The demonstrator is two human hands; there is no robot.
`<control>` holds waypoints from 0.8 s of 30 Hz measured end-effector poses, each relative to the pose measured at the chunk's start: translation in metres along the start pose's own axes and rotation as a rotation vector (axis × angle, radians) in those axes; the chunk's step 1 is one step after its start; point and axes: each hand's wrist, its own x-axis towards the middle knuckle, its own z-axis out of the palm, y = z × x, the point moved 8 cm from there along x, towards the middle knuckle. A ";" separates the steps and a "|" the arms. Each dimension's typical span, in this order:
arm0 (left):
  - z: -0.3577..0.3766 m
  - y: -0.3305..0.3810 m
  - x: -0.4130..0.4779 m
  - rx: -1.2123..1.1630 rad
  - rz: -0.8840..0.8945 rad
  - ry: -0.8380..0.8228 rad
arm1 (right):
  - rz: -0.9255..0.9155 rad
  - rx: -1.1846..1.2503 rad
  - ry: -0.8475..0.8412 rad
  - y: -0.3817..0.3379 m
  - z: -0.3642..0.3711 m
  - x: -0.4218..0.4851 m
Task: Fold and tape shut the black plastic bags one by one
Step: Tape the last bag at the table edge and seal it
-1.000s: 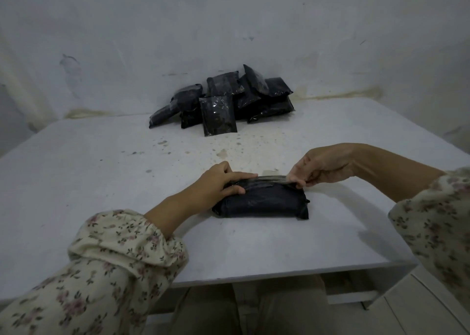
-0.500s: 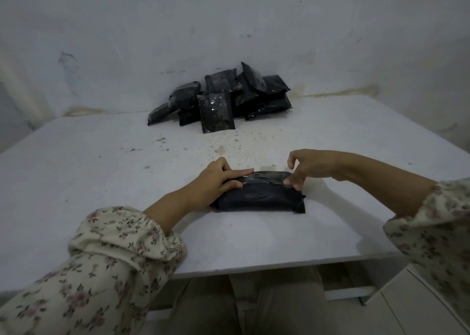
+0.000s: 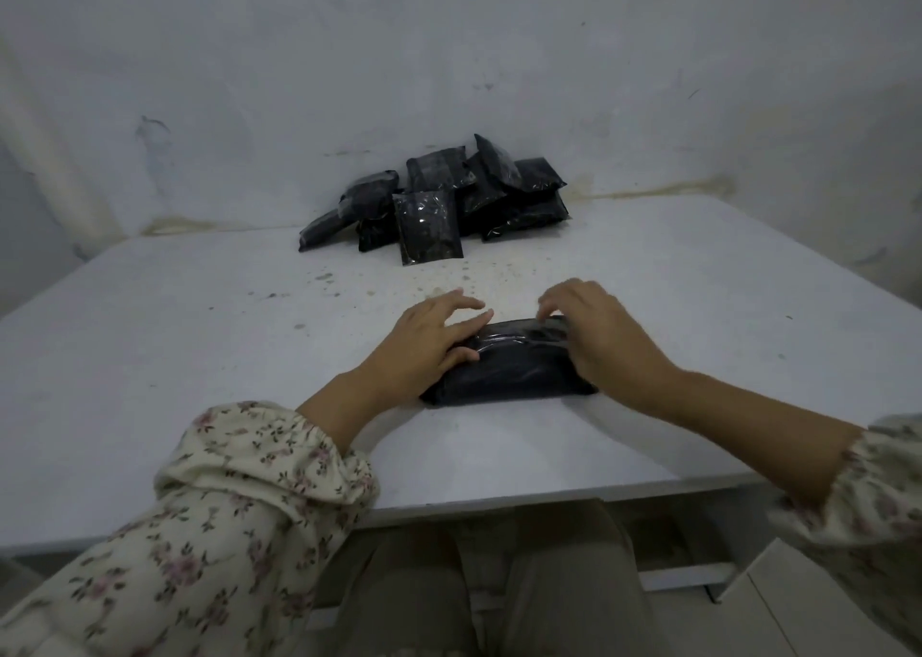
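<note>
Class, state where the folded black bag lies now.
Head view: the folded bag lies centrally near the front edge of the table, touched by the left hand and right hand.

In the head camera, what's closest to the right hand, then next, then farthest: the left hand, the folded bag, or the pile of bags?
1. Folded bag: under the right hand, touching it.
2. Left hand: on the bag's other end.
3. Pile of bags: far back, against the wall.
</note>
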 end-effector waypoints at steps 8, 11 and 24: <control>0.012 0.023 -0.032 -0.234 -0.308 -0.065 | 0.156 0.028 -0.413 -0.003 0.056 -0.038; 0.022 0.028 -0.044 -0.344 -0.414 -0.089 | 0.363 0.191 -0.408 0.004 0.055 -0.040; -0.023 -0.051 -0.023 -0.775 -0.655 0.351 | 1.282 1.367 -0.090 0.030 0.069 0.010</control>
